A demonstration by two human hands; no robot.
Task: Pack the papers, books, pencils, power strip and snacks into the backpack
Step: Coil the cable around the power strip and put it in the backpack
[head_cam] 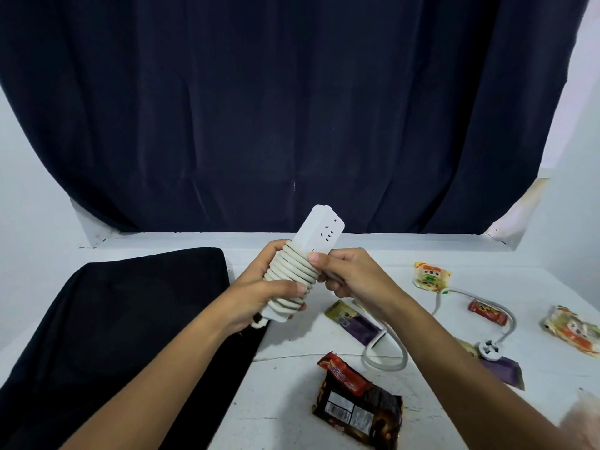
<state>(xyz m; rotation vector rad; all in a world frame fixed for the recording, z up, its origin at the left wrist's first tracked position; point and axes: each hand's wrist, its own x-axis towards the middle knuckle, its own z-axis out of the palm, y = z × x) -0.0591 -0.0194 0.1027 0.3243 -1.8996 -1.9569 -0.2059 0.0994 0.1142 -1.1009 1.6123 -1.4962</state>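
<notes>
Winding cord (384, 349) around power strip (319, 230): left hand (259, 292) gripping coiled body, right hand (345, 276) pinching cord. Next, probably: winding remaining slack, plug (488, 348) lying on tabletop (292, 404); backpack (123, 319) alongside.

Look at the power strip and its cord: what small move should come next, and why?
Probably another turn of cord around the power strip. The left hand grips the wound coils, the right hand pinches the cord beside them, and a long slack loop with the plug lies on the table among snacks. The backpack lies to the left.
</notes>
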